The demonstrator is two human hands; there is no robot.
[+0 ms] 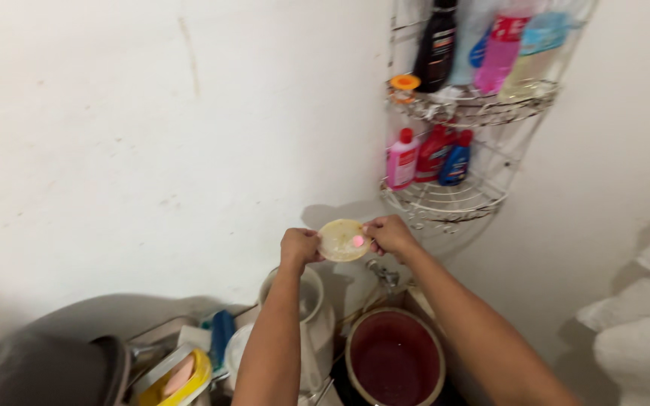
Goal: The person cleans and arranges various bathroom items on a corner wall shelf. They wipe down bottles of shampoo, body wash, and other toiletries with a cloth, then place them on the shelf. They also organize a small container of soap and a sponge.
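Head view: held up before the white wall [152,135], a round pale-yellow disc with a small pink spot [344,240], pinched at its left edge by the left hand [299,246] and at its right edge by the right hand [390,234]. Below, a white plastic jug [317,319] and a round red bucket holding water [395,359] (tap just above it). Up right, a wire corner rack [453,199] bearing coloured bottles.

Disc [342,240] between hands, above jug [311,323]; bucket [395,357] right; rack [453,199] behind.
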